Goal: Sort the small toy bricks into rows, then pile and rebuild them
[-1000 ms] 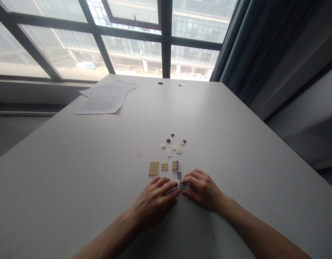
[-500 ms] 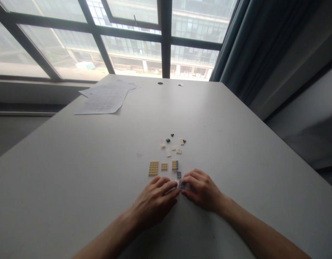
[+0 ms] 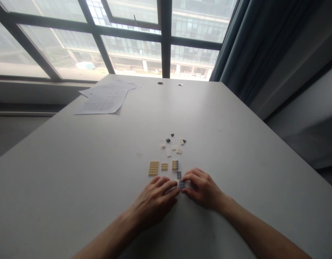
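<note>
A small blue-grey studded toy brick (image 3: 181,185) lies between my two hands on the white table. My left hand (image 3: 157,198) is closed, with its fingertips pressed at the brick's left side, where a sliver of white shows. From the right, the thumb and index finger of my right hand (image 3: 202,187) grip the brick's edge. Just beyond it sits a dark grey studded piece (image 3: 179,175). Farther on are a tan-and-blue block (image 3: 175,165), a small tan plate (image 3: 164,166) and a larger tan plate (image 3: 153,168).
White pieces (image 3: 168,153) and black pieces (image 3: 168,140) are scattered past the tan plates. A cream studded plate (image 3: 181,141) touches a black bit. Printed papers (image 3: 103,99) lie at the table's far left. Windows and a dark curtain (image 3: 236,46) stand behind.
My right hand's fingers have shifted slightly and parted a little, so more of the blue-grey brick shows. My left hand stays almost still.
</note>
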The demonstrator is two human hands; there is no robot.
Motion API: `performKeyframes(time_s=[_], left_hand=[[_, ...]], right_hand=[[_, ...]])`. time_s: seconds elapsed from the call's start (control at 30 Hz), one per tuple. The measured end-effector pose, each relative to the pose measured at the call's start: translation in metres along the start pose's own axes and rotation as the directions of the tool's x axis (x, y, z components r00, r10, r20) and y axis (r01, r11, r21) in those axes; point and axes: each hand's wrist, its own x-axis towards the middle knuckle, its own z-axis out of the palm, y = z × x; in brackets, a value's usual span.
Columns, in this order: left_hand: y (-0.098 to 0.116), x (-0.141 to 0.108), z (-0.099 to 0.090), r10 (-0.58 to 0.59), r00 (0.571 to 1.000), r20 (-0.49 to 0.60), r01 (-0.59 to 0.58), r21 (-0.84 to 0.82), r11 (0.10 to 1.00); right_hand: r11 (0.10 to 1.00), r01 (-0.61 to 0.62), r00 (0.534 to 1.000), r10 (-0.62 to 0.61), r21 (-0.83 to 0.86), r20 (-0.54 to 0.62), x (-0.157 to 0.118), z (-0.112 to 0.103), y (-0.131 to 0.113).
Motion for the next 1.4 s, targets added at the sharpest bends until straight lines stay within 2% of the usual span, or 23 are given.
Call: performKeyframes(time_s=[0.4, 0.73, 0.83, 0.9, 1.0, 1.07, 1.2, 1.4], left_hand=[[-0.001, -0.002, 0.001, 0.0, 1.0, 0.019, 0.0, -0.008, 1.0], [0.0, -0.005, -0.004, -0.029, 0.996, -0.082, 0.03, 0.018, 0.999], [-0.01, 0.0, -0.01, -0.108, 0.986, -0.13, 0.112, 0.029, 0.993], [-0.022, 0.008, -0.015, -0.218, 0.966, -0.139, 0.226, 0.04, 0.973], [-0.044, 0.027, -0.022, -0.407, 0.906, -0.117, 0.415, 0.059, 0.908], [-0.057, 0.042, -0.024, -0.487, 0.872, -0.053, 0.49, 0.08, 0.868], [-0.072, 0.064, -0.019, -0.53, 0.844, 0.082, 0.514, 0.156, 0.843], [-0.078, 0.073, -0.009, -0.557, 0.818, 0.14, 0.526, 0.209, 0.825]], right_hand=[[0.999, -0.026, 1.0, 0.026, 0.026, 0.017, -0.001, 0.0, 0.0], [0.983, -0.142, 0.985, 0.152, 0.12, -0.08, -0.001, -0.004, -0.002], [0.979, -0.16, 0.98, 0.173, 0.129, -0.101, 0.0, -0.006, -0.003], [0.976, -0.173, 0.977, 0.187, 0.133, -0.101, 0.0, -0.006, -0.004], [0.97, -0.192, 0.973, 0.208, 0.146, -0.104, 0.0, -0.006, -0.004], [0.968, -0.201, 0.97, 0.218, 0.151, -0.108, 0.001, -0.006, -0.004], [0.967, -0.203, 0.968, 0.222, 0.153, -0.12, 0.002, -0.006, -0.003], [0.966, -0.203, 0.967, 0.224, 0.161, -0.124, 0.004, -0.006, -0.004]])
